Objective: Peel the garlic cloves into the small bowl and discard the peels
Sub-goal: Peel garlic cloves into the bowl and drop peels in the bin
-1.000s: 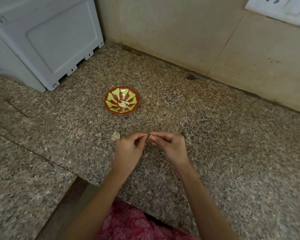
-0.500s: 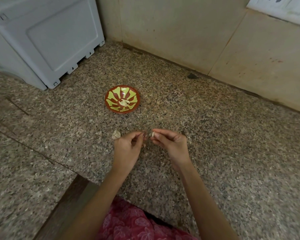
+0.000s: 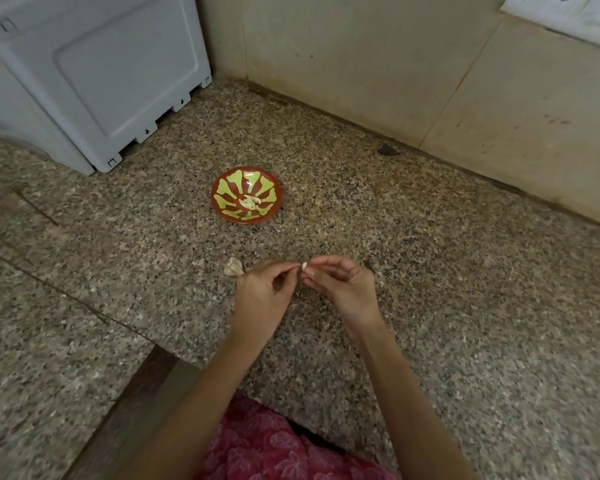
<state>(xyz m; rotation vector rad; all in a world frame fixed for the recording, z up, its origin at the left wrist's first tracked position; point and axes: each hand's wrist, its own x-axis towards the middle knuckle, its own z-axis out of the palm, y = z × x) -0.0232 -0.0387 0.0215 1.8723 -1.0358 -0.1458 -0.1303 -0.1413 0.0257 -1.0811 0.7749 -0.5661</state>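
Note:
A small red bowl with yellow-green petals (image 3: 229,181) sits on the granite counter, with a few pale peeled cloves (image 3: 250,202) in its middle. Nearer to me, my right hand (image 3: 343,289) pinches a small pale garlic clove (image 3: 305,266) between thumb and forefinger. My left hand (image 3: 262,292) reaches its pinched fingertips to the clove's left side; a bit of peel may be between them, too small to tell. A lump of unpeeled garlic (image 3: 232,266) lies on the counter just left of my left hand.
A white appliance (image 3: 94,74) stands at the back left. Tiled walls form a corner behind the bowl, with a socket plate (image 3: 565,12) at the top right. The counter's front edge (image 3: 160,348) steps inward near my left forearm.
My hands parted slightly half a second ago and have come back together at the clove. The view has shifted a little; the bowl and loose garlic have stayed put.

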